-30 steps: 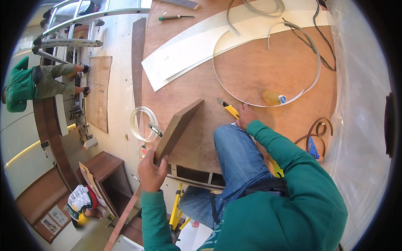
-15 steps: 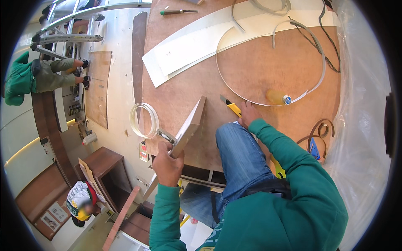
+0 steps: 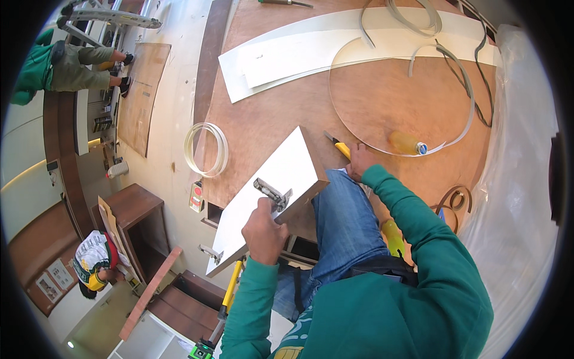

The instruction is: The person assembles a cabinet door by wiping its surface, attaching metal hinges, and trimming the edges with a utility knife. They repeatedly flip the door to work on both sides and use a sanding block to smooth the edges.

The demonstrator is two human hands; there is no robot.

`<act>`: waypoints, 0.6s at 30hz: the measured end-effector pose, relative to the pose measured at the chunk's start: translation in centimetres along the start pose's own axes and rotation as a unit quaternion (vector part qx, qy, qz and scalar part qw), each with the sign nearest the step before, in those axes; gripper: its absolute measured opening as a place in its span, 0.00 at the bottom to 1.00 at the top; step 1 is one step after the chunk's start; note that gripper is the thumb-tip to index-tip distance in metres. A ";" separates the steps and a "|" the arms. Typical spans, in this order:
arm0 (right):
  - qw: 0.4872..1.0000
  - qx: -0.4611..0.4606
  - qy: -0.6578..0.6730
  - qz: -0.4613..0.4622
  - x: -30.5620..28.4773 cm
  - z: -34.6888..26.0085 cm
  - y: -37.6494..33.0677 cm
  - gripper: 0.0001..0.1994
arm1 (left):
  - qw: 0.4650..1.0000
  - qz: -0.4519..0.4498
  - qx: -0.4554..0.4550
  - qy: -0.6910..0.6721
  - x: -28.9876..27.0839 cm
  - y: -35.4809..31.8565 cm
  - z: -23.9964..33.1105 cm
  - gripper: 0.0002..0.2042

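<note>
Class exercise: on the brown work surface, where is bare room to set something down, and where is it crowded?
Bare plywood lies between the long white strips and the white hinged panel in the left hand. More lies inside the thin edging loop, above the bottle. It is crowded around the right hand, the yellow knife and the far-right cables.

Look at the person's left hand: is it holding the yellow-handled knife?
No. The left hand grips the white panel beside its metal hinge, while the yellow-handled knife lies under the right hand.

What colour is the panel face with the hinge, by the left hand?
White, seen in the head view: panel, metal hinge.
</note>
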State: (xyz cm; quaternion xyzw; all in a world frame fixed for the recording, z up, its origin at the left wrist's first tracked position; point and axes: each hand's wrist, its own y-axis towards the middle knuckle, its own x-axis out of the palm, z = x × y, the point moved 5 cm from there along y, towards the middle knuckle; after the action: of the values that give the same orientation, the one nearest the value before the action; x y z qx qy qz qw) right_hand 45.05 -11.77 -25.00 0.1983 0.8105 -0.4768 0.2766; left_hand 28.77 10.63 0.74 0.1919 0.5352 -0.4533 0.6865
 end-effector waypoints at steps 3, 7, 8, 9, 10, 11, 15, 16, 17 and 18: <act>0.999 -0.033 -0.004 0.025 0.0 0.2 0.4 0.23 | 1.000 0.004 0.005 0.007 -1.0 1.7 -1.0 0.18; 1.000 -0.013 0.026 0.011 0.3 0.7 1.2 0.22 | 1.000 0.007 0.019 -0.020 -2.9 5.3 -2.3 0.18; 0.999 0.000 0.041 0.010 0.3 0.8 1.2 0.22 | 0.999 0.004 0.023 -0.024 -3.4 6.4 -2.6 0.18; 0.999 0.010 0.040 0.012 0.4 0.8 1.3 0.22 | 0.999 0.004 0.033 -0.016 -4.1 7.5 -2.7 0.19; 0.999 0.015 0.041 0.026 0.4 0.7 1.3 0.22 | 0.999 -0.003 0.032 -0.006 -4.6 8.7 -3.0 0.20; 0.998 0.009 0.048 0.043 0.4 0.6 1.3 0.23 | 1.000 -0.011 0.026 0.005 -4.9 9.6 -3.2 0.21; 0.997 0.060 0.036 0.039 0.6 1.2 2.0 0.23 | 0.999 -0.022 0.036 0.003 -5.2 11.4 -3.8 0.22; 0.996 0.065 0.051 0.045 0.6 1.3 2.0 0.23 | 0.997 -0.001 0.075 0.009 -5.1 11.4 -3.5 0.21; 0.991 0.086 0.096 0.041 0.5 1.7 2.3 0.24 | 0.994 0.023 0.104 0.021 -5.4 11.2 -3.3 0.21; 0.991 0.061 0.109 0.056 0.4 1.8 2.0 0.24 | 0.996 0.014 0.089 0.028 -5.2 10.8 -3.6 0.22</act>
State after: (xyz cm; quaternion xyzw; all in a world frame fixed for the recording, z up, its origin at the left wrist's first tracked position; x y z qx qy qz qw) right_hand 46.38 -12.44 -27.25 0.3105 0.7931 -0.4845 0.1997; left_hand 35.59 21.02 1.86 0.2724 0.5088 -0.4841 0.6577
